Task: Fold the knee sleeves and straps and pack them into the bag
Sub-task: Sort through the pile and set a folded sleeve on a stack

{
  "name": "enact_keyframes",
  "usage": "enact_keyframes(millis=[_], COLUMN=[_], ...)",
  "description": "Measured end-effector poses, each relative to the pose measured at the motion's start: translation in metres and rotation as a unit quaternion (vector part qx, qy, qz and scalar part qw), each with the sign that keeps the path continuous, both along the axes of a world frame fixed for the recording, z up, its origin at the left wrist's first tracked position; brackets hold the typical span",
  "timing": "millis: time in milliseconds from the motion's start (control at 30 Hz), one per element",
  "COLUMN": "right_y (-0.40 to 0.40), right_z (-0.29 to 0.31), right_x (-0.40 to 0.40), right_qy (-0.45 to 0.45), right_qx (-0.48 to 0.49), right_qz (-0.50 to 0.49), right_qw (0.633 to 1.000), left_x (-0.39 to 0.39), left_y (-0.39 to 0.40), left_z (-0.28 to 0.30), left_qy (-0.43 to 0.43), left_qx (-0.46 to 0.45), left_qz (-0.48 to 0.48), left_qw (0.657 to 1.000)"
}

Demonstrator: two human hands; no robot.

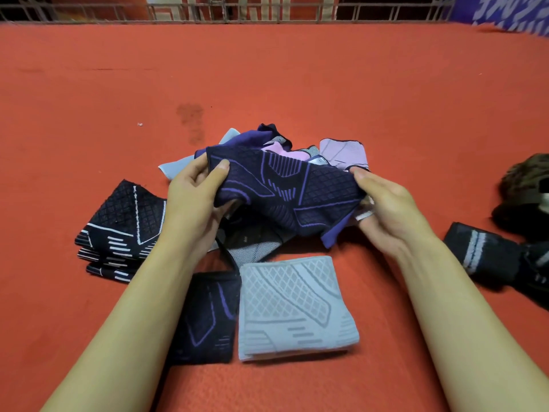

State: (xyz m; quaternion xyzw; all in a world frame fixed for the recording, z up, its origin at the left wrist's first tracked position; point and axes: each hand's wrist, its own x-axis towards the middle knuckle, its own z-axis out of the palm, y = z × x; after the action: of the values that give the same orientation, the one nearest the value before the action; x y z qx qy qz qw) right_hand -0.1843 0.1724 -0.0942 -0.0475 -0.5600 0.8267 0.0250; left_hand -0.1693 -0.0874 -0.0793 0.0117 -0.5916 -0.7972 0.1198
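Observation:
A navy knee sleeve with purple lines [285,188] is held stretched between my left hand [196,194] at its left end and my right hand [386,203] at its right end, just above a loose pile of sleeves [341,154] in purple, pink and grey. In front of me a folded grey sleeve [294,307] lies beside a folded navy-and-purple sleeve [205,319]. To the left sits a stack of folded black sleeves with white lines [118,230].
Everything lies on a red mat [267,69]. A black strap with a grey stripe [484,251] and a dark, partly seen bag-like object [525,191] sit at the right edge. A metal railing [237,13] runs along the far side.

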Motion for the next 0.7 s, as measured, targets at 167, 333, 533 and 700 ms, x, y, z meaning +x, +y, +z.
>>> enact_keyframes(millis=[167, 333, 533, 700], right_y=[-0.005, -0.002, 0.000, -0.006], right_z=[-0.014, -0.010, 0.003, -0.002], right_x=[-0.001, -0.002, 0.000, -0.002], right_qy=[0.077, 0.080, 0.023, 0.009], right_qx=[0.203, 0.050, -0.136, -0.165], right_qz=[-0.104, -0.132, -0.088, -0.104], right_qw=[0.970, 0.987, 0.987, 0.981], left_x=[-0.002, 0.001, 0.011, 0.005], left_y=[-0.003, -0.002, 0.012, 0.013], left_z=[0.001, 0.002, 0.003, 0.001], left_qy=[-0.042, -0.095, -0.077, -0.138], left_qx=[0.175, 0.232, 0.163, 0.316], left_qz=[-0.052, -0.123, -0.199, -0.204], left_qw=[0.982, 0.960, 0.963, 0.916])
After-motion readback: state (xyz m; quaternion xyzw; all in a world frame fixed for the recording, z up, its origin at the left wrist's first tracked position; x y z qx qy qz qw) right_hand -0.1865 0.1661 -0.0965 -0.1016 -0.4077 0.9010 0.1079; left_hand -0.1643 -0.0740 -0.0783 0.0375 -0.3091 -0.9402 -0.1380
